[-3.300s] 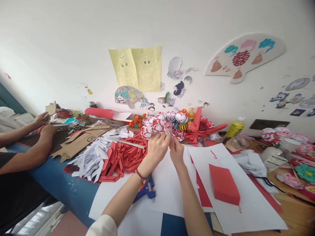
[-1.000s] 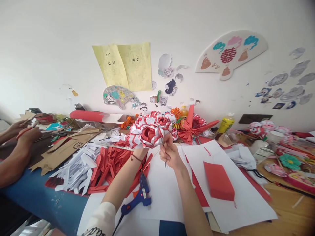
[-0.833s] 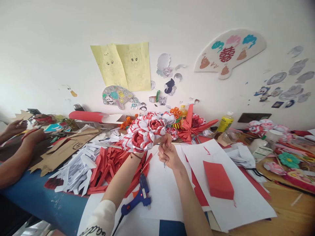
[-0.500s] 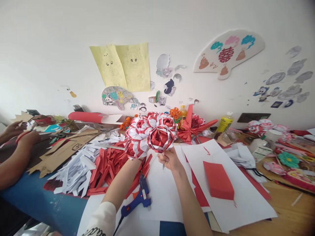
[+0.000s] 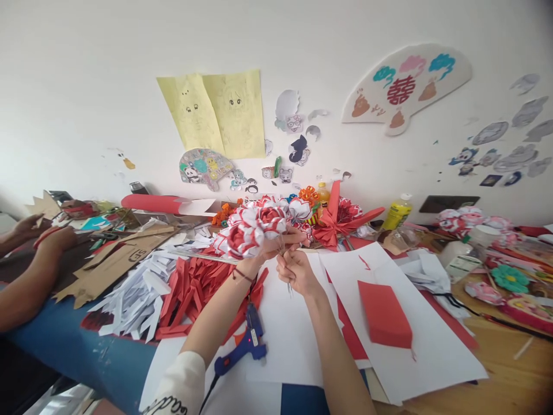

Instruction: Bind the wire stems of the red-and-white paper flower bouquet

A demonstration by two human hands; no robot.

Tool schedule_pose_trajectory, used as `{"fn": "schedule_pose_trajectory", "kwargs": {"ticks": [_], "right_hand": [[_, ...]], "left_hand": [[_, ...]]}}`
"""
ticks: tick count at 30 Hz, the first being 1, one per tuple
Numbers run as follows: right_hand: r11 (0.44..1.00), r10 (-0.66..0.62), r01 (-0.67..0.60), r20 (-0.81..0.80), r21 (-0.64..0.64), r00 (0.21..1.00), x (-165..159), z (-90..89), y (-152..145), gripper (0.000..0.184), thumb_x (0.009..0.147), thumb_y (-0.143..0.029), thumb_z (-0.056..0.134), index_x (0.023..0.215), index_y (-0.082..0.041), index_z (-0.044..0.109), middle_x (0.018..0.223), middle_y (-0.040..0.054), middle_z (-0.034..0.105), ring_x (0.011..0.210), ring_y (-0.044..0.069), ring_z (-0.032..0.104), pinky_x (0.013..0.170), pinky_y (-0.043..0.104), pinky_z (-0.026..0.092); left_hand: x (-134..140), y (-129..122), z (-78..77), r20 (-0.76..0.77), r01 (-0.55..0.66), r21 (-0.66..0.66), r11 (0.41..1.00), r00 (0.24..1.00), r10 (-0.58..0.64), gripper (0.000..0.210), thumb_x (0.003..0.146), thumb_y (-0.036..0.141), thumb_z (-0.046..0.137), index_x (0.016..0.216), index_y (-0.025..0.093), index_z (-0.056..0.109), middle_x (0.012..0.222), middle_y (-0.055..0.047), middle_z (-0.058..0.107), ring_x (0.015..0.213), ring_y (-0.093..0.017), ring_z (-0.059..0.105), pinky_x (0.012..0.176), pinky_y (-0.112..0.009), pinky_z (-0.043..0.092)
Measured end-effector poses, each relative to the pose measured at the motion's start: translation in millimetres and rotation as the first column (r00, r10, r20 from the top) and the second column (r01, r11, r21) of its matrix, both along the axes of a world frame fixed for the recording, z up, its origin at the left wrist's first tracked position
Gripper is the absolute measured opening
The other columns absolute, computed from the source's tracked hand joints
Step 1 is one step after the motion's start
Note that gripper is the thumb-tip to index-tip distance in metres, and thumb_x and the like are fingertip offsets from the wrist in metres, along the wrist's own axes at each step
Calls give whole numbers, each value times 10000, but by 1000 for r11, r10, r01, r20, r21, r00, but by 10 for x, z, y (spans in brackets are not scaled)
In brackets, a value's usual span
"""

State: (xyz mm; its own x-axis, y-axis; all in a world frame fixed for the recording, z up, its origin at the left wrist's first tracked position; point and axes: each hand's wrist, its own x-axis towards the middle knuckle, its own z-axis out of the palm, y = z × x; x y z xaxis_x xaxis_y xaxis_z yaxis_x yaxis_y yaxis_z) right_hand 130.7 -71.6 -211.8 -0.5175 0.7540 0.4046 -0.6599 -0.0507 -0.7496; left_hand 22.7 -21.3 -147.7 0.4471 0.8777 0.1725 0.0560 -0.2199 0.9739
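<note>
A bunch of red-and-white paper flowers [image 5: 253, 227] is up in front of me, tilted over to the left. My right hand [image 5: 297, 271] is closed in a fist around its thin wire stems [image 5: 290, 288]. Just under the flower heads, my left hand [image 5: 270, 246] grips the bunch, its fingers stretched along the upper stems; part of it is hidden behind the blooms. Below my hands a blue glue gun [image 5: 244, 346] lies on white paper. Folded red paper strips [image 5: 190, 294] are piled left of my left forearm.
White paper strips [image 5: 133, 294] and cut cardboard [image 5: 116, 262] lie to the left, near another person's hand [image 5: 58, 239]. At right, a red paper stack [image 5: 384, 314] rests on white sheets [image 5: 436, 346]. A yellow bottle [image 5: 398, 212] and a large red paper bow [image 5: 334, 222] stand near the wall.
The flower bunch has tipped left and away, showing its stems. My left hand, hidden behind the blooms before, now shows at the stems. My right hand stays closed on them.
</note>
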Motion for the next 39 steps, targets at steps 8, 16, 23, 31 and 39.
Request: {"fn": "schedule_pose_trajectory", "kwargs": {"ticks": [8, 16, 23, 31, 39], "right_hand": [[990, -131, 129, 47, 51, 990, -28, 6, -5, 387, 899, -467, 590, 730, -123, 537, 494, -63, 274, 433, 28, 217, 439, 183, 181], [928, -365, 352, 110, 124, 924, 23, -55, 80, 348, 950, -426, 519, 775, -127, 552, 507, -51, 307, 447, 41, 282, 453, 205, 207], [805, -580, 532, 162, 262, 799, -38, -115, 107, 367, 968, -438, 475, 758, -142, 521, 512, -42, 353, 457, 57, 304, 462, 232, 214], [708, -700, 643, 171, 291, 693, -137, -106, 90, 459, 983, -466, 418, 646, -157, 386, 533, -24, 370, 482, 65, 336, 483, 236, 248], [628, -778, 756, 119, 187, 617, -227, -151, 98, 441, 951, -486, 481, 674, -155, 392, 547, -28, 365, 486, 58, 319, 471, 217, 236]], "left_hand": [[-28, -89, 51, -13, 51, -13, 999, 999, -52, 363, 768, 473, 703, 682, 121, 694, 622, -17, 588, 582, -102, 526, 529, -223, 386], [-394, -565, -134, -22, -120, 200, 972, 992, 127, 344, 824, 382, 679, 1114, 197, 671, 1062, -71, 650, 858, -156, 565, 731, -255, 454], [-272, -711, -264, 75, -332, 233, 914, 943, 323, 354, 888, 459, 572, 1056, 160, 661, 1030, -98, 660, 820, -151, 589, 609, -216, 444], [-181, -458, -326, 116, -465, 287, 838, 885, 451, 248, 896, 360, 536, 857, 156, 673, 840, -59, 692, 796, -170, 654, 644, -235, 467], [-205, -497, -447, -32, -428, 565, 706, 843, 537, 237, 965, 341, 443, 918, 189, 619, 758, -27, 668, 637, -141, 606, 630, -238, 401]]}}
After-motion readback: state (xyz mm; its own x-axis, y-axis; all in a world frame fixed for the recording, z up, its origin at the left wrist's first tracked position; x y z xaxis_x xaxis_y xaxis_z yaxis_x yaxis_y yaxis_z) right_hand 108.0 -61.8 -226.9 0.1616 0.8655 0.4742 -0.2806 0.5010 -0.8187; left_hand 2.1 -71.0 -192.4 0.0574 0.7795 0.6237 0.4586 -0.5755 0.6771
